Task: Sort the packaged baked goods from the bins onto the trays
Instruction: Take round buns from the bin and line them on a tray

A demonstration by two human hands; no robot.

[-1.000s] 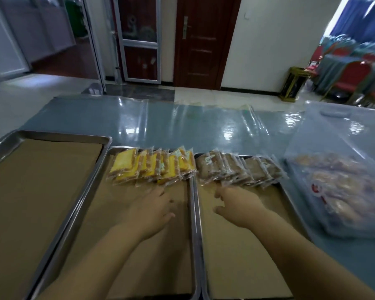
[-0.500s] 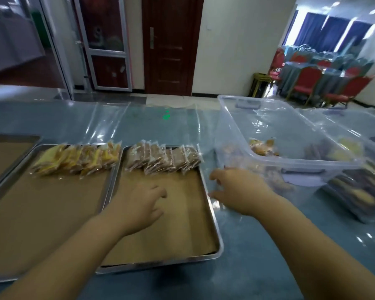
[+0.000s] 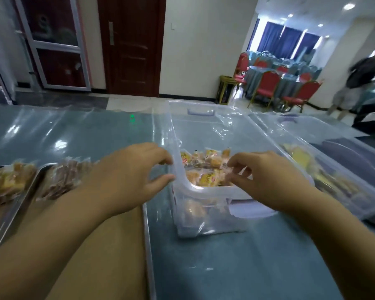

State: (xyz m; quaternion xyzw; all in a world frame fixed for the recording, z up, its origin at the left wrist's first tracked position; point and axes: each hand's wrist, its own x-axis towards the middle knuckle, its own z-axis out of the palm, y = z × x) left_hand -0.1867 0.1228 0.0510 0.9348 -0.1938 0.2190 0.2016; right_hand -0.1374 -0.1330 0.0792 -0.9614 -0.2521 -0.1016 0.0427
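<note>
Left grip [image 3: 128, 176] wide beside bin [image 3: 203, 191], right grip [image 3: 266, 180] over its packets [image 3: 206, 178], hold unclear, 2 bins [image 3: 342, 187], 2 trays [image 3: 148, 245]

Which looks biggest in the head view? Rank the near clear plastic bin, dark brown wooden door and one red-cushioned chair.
1. Near clear plastic bin.
2. Dark brown wooden door, cropped at the top.
3. Red-cushioned chair.
Distance shrinks the door and chair.

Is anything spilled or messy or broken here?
Nothing looks spilled or broken. The loose packets in the clear bin lie in a jumbled heap, but none lies on the table beside it. The brown packets and yellow packets on the trays stand in tidy rows.
</note>
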